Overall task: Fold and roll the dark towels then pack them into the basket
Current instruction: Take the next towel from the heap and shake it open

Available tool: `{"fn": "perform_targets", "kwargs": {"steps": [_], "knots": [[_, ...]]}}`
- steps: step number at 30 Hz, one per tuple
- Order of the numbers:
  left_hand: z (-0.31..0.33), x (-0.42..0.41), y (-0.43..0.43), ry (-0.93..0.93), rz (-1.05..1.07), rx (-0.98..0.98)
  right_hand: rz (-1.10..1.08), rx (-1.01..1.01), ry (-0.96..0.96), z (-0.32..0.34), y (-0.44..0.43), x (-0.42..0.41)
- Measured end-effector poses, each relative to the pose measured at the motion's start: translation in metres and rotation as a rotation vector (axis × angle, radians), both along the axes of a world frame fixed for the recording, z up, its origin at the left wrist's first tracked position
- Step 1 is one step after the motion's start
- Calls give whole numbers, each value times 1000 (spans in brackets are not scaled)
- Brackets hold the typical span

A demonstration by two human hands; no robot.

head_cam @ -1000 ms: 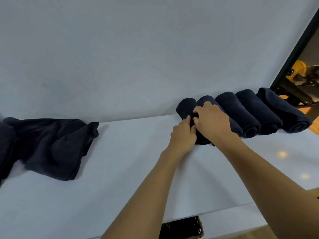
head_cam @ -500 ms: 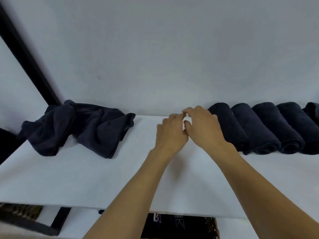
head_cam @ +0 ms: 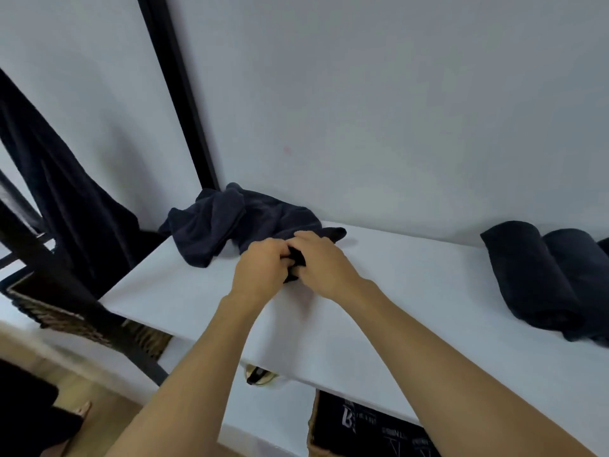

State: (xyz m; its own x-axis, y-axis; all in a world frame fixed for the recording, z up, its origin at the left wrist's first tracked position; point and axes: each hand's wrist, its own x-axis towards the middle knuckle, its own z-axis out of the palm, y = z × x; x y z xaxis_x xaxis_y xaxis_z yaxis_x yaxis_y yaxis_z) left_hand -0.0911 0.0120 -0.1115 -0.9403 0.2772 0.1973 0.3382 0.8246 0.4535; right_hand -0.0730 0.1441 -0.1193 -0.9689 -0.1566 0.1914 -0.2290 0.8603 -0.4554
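Dark crumpled towel (head_cam: 244, 222) (edge) pinched by left hand (head_cam: 260, 273), right hand (head_cam: 324, 263) together.

left hand (head_cam: 262, 271) and right hand (head_cam: 321, 261) side by side, both pinching near edge of crumpled dark towel (head_cam: 244, 222) | towel heaped just beyond the hands on white shelf (head_cam: 412, 311) | rolled dark towels (head_cam: 540, 275) well right of right hand

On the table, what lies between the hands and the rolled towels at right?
Nothing: in the head view the white table is bare from the right hand to the rolled towels.
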Motion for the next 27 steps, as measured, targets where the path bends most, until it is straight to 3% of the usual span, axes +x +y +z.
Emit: {"fn": "perform_targets", "kwargs": {"steps": [6, 9, 12, 15, 18, 21, 27], "knots": [[95, 7, 9, 162, -118, 341, -113, -287, 257, 83, 29, 13], [142, 14, 27, 296, -177, 426, -146, -293, 319, 135, 49, 22], [178, 24, 45, 444, -230, 447, -174, -312, 417, 178, 64, 36], [200, 30, 54, 397, -245, 335, -197, -287, 488, 212, 79, 56], [209, 31, 60, 342, -224, 203, -230, -234, 455, 229, 100, 76], [213, 35, 69, 381, -228, 261, -250, -254, 329, 236, 119, 95], [216, 49, 90, 439, -271, 449, -285, -568, 97, 248, 143, 132]]}}
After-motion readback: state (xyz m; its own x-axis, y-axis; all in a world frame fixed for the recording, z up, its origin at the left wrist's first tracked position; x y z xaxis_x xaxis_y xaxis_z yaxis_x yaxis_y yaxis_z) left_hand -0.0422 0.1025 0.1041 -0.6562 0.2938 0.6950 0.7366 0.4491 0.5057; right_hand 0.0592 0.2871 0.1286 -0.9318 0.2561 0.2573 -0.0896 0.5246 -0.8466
